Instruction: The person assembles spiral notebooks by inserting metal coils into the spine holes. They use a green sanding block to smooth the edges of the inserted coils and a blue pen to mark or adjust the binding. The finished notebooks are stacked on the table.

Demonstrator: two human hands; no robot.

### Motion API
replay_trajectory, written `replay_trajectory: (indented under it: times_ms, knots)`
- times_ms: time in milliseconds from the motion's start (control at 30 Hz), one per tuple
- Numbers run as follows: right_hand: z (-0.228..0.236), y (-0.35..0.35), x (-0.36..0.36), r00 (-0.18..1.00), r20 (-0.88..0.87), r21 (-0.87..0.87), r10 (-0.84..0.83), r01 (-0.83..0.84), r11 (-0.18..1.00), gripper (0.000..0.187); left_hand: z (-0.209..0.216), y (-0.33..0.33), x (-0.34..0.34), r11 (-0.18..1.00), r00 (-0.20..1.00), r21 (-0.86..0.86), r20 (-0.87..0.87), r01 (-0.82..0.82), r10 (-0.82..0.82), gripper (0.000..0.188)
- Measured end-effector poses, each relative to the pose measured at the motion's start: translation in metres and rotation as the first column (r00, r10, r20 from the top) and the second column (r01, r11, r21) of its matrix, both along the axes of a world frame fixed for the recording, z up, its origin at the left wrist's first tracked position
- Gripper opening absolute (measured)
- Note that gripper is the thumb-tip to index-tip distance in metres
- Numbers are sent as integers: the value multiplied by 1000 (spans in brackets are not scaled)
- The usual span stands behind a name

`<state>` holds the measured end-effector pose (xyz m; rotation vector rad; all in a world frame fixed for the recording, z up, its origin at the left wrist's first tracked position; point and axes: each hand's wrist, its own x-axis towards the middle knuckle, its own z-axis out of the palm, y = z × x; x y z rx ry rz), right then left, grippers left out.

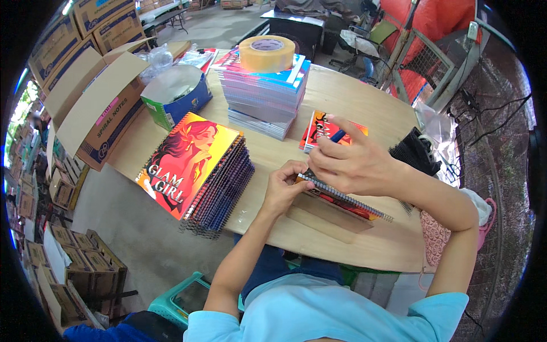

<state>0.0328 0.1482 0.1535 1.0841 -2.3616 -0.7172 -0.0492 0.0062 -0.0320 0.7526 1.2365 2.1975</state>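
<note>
A spiral notebook (pixel 354 207) with a red and orange cover is tilted up on its edge near the table's front, its wire coil along the top. My left hand (pixel 283 189) pinches the notebook's left end, thumb and fingers around the coil's tip. In my right hand (pixel 354 159) is a blue-handled hand tool (pixel 338 135), mostly hidden by the fingers; its dark end meets the coil beside my left fingertips. Its exact kind cannot be made out. Behind my right hand lies a small stack of red and orange covers (pixel 314 128).
To the left stands a tall stack of spiral notebooks (pixel 194 165). Farther back, a wide roll of clear tape (pixel 266 54) sits on a stack of unbound booklets (pixel 262 94). Nearby are a blue-green round container (pixel 178 97), an open cardboard box (pixel 108 122) and a black mesh item (pixel 415 153).
</note>
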Motion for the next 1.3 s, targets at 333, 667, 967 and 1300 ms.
replay_trajectory:
  times_ms: [333, 667, 967, 1300]
  knots:
    - [-36, 7, 10, 740, 609, -391, -286, 594, 703, 24, -12, 3, 5, 992, 989, 13, -74, -124, 125, 24]
    - [-190, 145, 145, 580, 585, -765, -567, 626, -150, 25, -14, -2, 32, 787, 576, -63, -717, -613, 392, 26]
    - [-241, 108, 181, 485, 417, -755, -769, 656, 4, 37, 253, -53, -21, 660, 130, 159, -921, -734, 366, 21]
    - [-235, 99, 176, 499, 427, -773, -754, 635, -18, 36, 130, -102, -154, 552, 104, -435, -842, -712, -529, 18]
